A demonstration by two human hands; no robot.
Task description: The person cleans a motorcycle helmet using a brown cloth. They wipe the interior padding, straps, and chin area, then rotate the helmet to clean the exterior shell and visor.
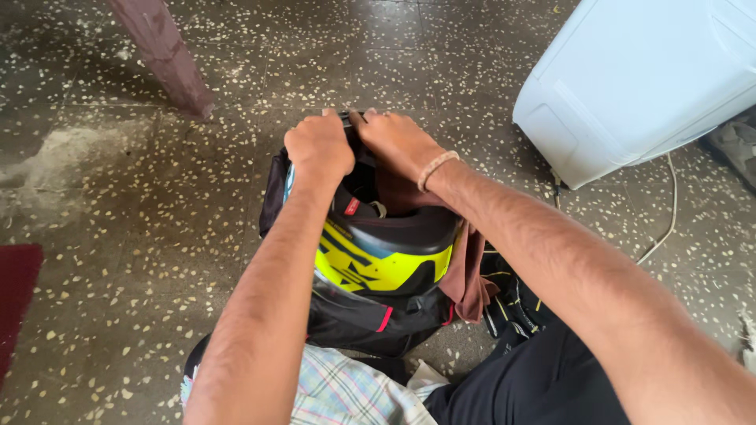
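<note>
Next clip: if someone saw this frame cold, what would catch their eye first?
The neon yellow and black helmet at centre frame, sitting partly inside a dark bag on the speckled floor. Both hands meet at its far edge: the left hand closed in a fist grip, the right hand, with a beaded bracelet at the wrist, beside it. A pale blue-white appliance fills the upper right corner.

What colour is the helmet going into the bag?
Neon yellow with black markings; the helmet shows best in the head view.

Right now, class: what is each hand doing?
Left hand: closed on the bag rim.
Right hand: closed on the rim, beside it.
</note>
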